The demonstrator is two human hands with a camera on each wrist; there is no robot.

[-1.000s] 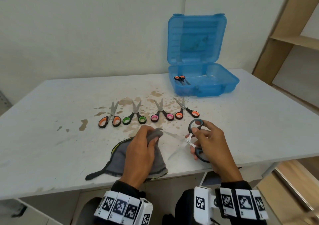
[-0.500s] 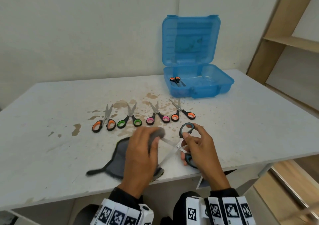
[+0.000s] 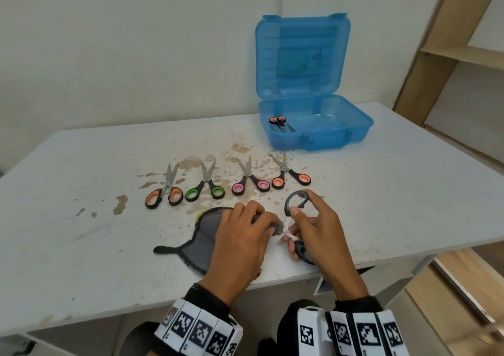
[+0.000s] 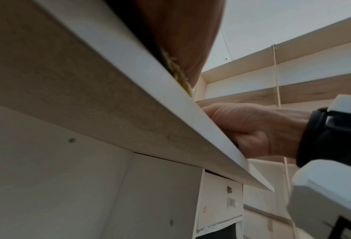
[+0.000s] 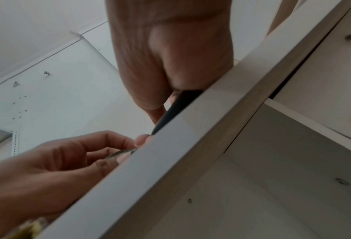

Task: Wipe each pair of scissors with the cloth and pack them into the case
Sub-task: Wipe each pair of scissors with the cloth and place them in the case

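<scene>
My right hand [image 3: 298, 220] grips the grey-handled scissors [image 3: 296, 200] by their handles near the table's front edge; the black handle [image 5: 176, 106] also shows in the right wrist view. My left hand [image 3: 268, 226] pinches a fold of the grey cloth [image 3: 201, 237] round the blades, close to the pivot, so the blades are mostly hidden. The blue case [image 3: 354, 134] stands open at the back with one pair of orange-handled scissors [image 3: 278, 122] inside. On the table lie orange scissors [image 3: 163, 192], green scissors [image 3: 206, 189], pink scissors [image 3: 251, 185] and another orange pair [image 3: 290, 177].
The white table [image 3: 81, 219] has brown stains round the row of scissors. A wooden shelf unit [image 3: 441, 50] stands at the right. Both wrist views look up from below the table edge [image 4: 170, 100], with drawers [image 4: 219, 208] underneath.
My left hand has slid the cloth along the blades toward the pivot and my right hand. The spread blades, bare before, are now covered by cloth and fingers.
</scene>
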